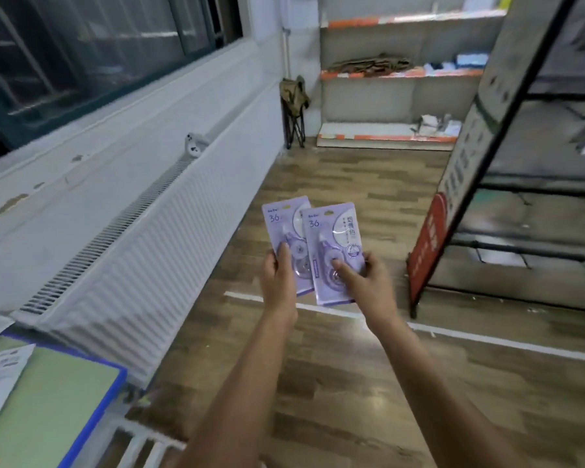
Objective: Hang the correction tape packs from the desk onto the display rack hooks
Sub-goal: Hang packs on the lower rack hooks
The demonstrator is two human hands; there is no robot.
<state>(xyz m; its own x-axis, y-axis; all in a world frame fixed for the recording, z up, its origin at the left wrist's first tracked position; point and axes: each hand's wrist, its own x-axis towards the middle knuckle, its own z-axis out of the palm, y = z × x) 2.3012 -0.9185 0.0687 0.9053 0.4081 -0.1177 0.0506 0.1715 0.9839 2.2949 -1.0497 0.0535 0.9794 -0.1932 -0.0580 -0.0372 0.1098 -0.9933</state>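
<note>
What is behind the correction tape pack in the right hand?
Behind the right pack the left pack shows partly; its right edge is covered. The wooden floor lies farther back.

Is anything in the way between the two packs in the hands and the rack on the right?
Nothing visible. The left hand holds one pack, the right hand the other pack, both over bare floor. The rack stands to the right, with only a red sign leaning at its near end. No hooks show.
</note>
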